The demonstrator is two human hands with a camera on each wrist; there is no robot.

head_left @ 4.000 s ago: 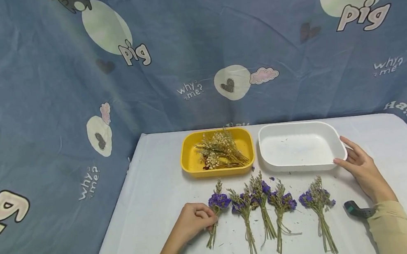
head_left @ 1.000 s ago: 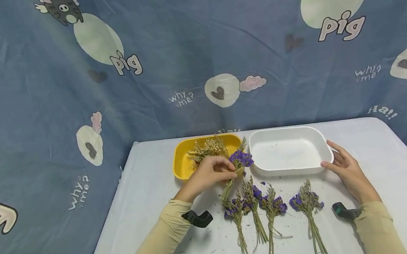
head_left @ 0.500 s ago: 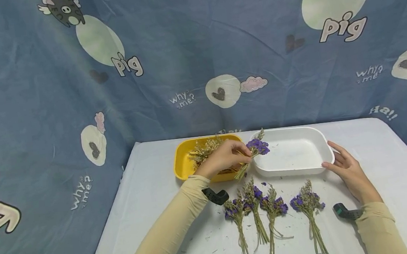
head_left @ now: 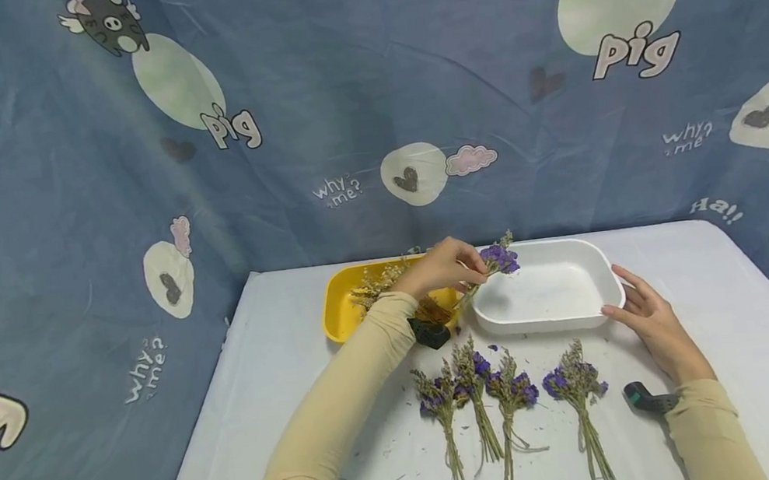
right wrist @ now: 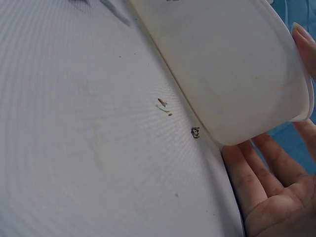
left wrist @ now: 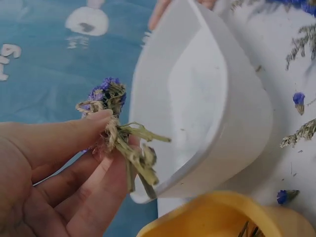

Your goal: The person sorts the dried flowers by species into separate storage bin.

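My left hand (head_left: pixel 445 267) pinches the tied stems of a purple flower bunch (head_left: pixel 500 257) over the left end of the white tray (head_left: pixel 548 326). In the left wrist view, thumb and fingers of the left hand (left wrist: pixel 74 173) close on the twine of the bunch (left wrist: pixel 106 94), cut stem ends pointing toward the white tray (left wrist: pixel 247 118). My right hand (head_left: pixel 661 328) holds the tray's right end. In the right wrist view, the thumb of the right hand (right wrist: pixel 276 182) lies at the rim and its fingers are against the wall of the tray (right wrist: pixel 232 74).
Left of the white tray stands a yellow tray (head_left: pixel 338 315) with dried pale flowers (head_left: pixel 371 284), partly behind my left arm. Nearer me lie several purple bunches, one (head_left: pixel 577 384) apart at the right. Loose bits are scattered on the white table (head_left: pixel 289 406).
The left hand picked up the leftmost bunch from the table, carried it up past the yellow tray, and moved it right to the white tray. The right hand stays at the tray's end.
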